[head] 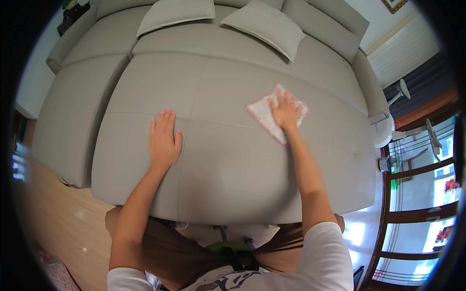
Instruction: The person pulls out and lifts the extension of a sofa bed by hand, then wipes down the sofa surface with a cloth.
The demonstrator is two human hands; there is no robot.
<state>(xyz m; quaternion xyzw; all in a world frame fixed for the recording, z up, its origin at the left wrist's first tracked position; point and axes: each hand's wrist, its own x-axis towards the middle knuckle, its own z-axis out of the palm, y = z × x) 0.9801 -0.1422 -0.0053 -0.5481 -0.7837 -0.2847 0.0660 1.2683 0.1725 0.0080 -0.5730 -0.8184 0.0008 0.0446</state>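
A broad grey upholstered sofa (233,163) with its seat extended towards me fills most of the view. My right hand (285,111) lies spread over a white cloth with a pink edge (267,118), holding it against the seat, right of the middle seam. The cloth is partly bunched, and some of it is hidden under my palm. Flat on the bare upholstery to the left, my left hand (164,142) holds nothing; its thumb stands apart from the fingers.
Two grey cushions (178,12) (267,27) rest along the sofa's back. A gap (111,87) divides off the left seat section. Beyond the right arm stand a white appliance (382,132) and wood-framed glass doors (418,216). Light wood-look flooring (72,225) shows at lower left.
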